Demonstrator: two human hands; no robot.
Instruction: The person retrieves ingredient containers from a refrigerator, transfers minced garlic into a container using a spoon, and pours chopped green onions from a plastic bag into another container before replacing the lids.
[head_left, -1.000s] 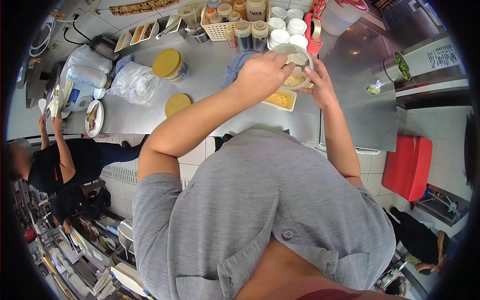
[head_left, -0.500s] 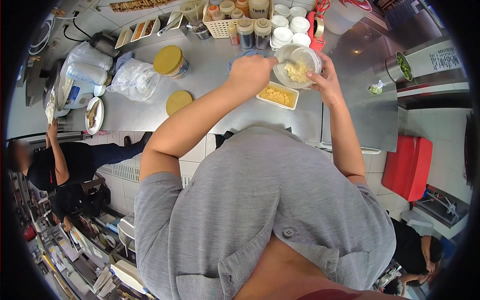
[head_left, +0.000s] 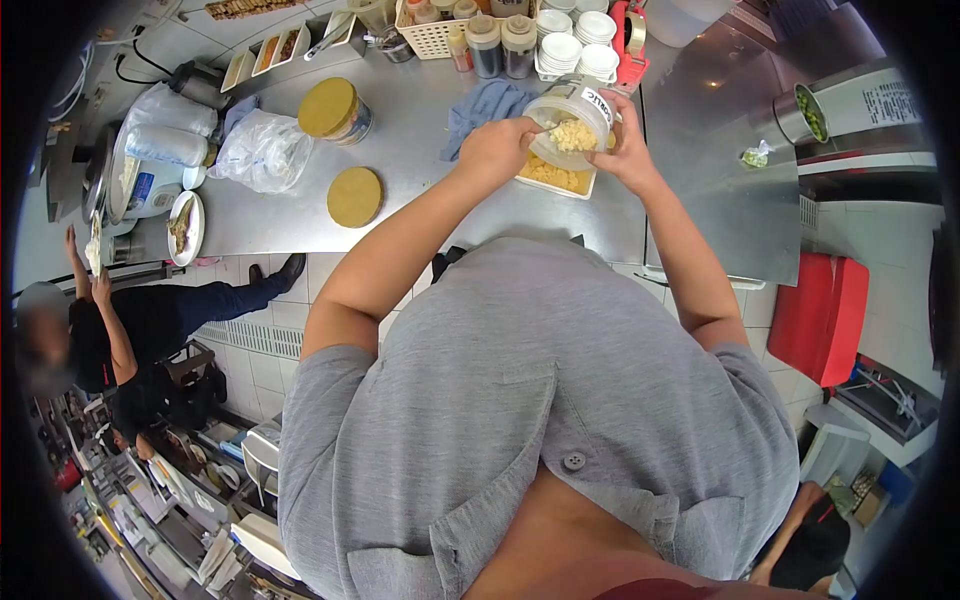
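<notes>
My right hand (head_left: 628,158) grips a clear plastic tub (head_left: 562,98), tipped on its side with its mouth toward me. Its white label is partly readable, ending in "RLIC". Pale chopped garlic (head_left: 573,136) lies inside. My left hand (head_left: 497,150) is closed at the tub's rim on what looks like a spoon, mostly hidden by the fingers. Directly below the tub, a white rectangular container (head_left: 590,190) holds yellow minced food (head_left: 556,176). A blue cloth (head_left: 484,112) lies behind my left hand.
On the steel counter (head_left: 425,215) stand a gold-lidded jar (head_left: 332,110), a loose gold lid (head_left: 355,197) and a plastic bag (head_left: 262,155). Sauce bottles (head_left: 484,46) and stacked white dishes (head_left: 562,48) line the back. A co-worker (head_left: 125,330) stands at left.
The tub has moved left and toward me, tilting further over the white container, so its label now shows. My left hand has come closer to me, uncovering the blue cloth.
</notes>
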